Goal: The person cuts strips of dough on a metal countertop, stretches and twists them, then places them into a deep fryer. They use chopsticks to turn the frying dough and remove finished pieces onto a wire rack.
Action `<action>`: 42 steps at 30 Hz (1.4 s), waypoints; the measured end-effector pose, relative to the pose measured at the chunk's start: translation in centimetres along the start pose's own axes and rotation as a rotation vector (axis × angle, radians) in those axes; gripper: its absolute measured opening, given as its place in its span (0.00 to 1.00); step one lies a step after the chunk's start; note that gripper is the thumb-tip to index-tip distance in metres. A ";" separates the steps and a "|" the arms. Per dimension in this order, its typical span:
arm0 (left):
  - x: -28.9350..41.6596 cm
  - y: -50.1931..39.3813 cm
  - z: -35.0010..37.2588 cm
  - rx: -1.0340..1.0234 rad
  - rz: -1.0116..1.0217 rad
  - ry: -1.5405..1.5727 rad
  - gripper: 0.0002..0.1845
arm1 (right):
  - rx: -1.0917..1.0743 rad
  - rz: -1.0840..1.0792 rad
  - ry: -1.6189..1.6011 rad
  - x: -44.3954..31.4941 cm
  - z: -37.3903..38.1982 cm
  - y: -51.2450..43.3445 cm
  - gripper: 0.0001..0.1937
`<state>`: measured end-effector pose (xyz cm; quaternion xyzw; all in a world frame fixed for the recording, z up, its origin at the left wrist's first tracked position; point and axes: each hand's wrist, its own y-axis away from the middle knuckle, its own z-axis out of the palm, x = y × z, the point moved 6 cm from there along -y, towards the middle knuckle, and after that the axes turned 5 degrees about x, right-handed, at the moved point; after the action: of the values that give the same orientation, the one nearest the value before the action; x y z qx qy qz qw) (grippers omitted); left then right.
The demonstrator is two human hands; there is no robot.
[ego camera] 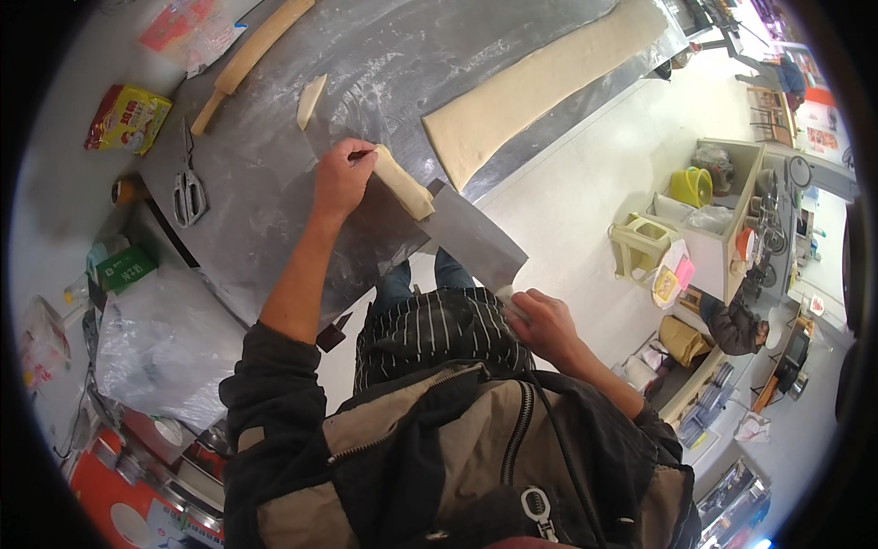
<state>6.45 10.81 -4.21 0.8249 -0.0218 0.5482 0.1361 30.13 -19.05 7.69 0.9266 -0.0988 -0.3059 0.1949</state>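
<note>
My left hand [345, 180] pinches the upper end of a short folded strip of dough [402, 184] above the near edge of the metal worktop [254, 206]. In my right hand [545, 319] is the pale handle of a wide-bladed cleaver [477, 237]; its blade reaches up to the strip's lower end. Whether blade and strip touch is hard to tell. A long flat sheet of dough [549, 86] lies on the floured worktop, up and to the right of the strip. A small dough scrap [311, 101] rests above my left hand.
A wooden rolling pin [254, 51], scissors [187, 178] and a yellow-and-red packet [129, 120] lie at the upper left. Plastic sheeting [161, 350] is at the left. Across the floor are a plastic stool [641, 247], a cabinet [713, 264] and two other people, one at the counter.
</note>
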 end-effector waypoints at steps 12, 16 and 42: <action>-0.2 0.6 -0.6 0.054 0.045 -0.096 0.11 | -0.026 0.003 0.034 1.4 -1.3 1.3 0.11; 0.0 0.5 -1.3 0.102 0.048 -0.136 0.13 | 0.017 -0.027 -0.184 2.1 -2.9 0.7 0.07; 4.9 -4.8 3.9 -0.054 -0.039 0.172 0.31 | -0.200 0.183 -0.742 -0.9 4.9 -13.0 0.20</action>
<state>12.75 15.04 -2.12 0.7711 -0.0085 0.6135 0.1702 27.25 -8.46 -0.96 0.7169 -0.2143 -0.6096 0.2618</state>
